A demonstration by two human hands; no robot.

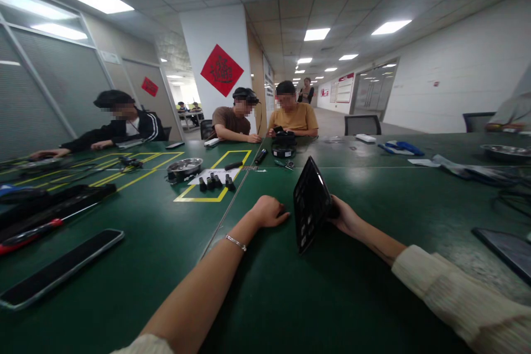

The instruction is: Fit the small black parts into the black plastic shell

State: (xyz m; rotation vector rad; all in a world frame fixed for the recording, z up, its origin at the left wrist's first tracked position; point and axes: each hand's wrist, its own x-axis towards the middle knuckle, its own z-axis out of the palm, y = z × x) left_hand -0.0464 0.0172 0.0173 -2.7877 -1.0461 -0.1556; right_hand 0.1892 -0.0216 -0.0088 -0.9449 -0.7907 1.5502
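Observation:
My right hand (344,217) grips a black tablet-like slab (311,203) and holds it up on edge on the green table (290,287), its face tilted to the left. My left hand (269,212) rests on the table just left of the slab, fingers curled in a loose fist, with a thin bracelet on the wrist. Whether the left fingers hold anything is hidden.
Several small black parts (213,182) and a metal bowl (185,166) lie inside a yellow-taped square. A long black bar (62,267) and a red-handled tool (31,232) lie at left. A dark flat device (504,246) is at right. Three people sit across the table.

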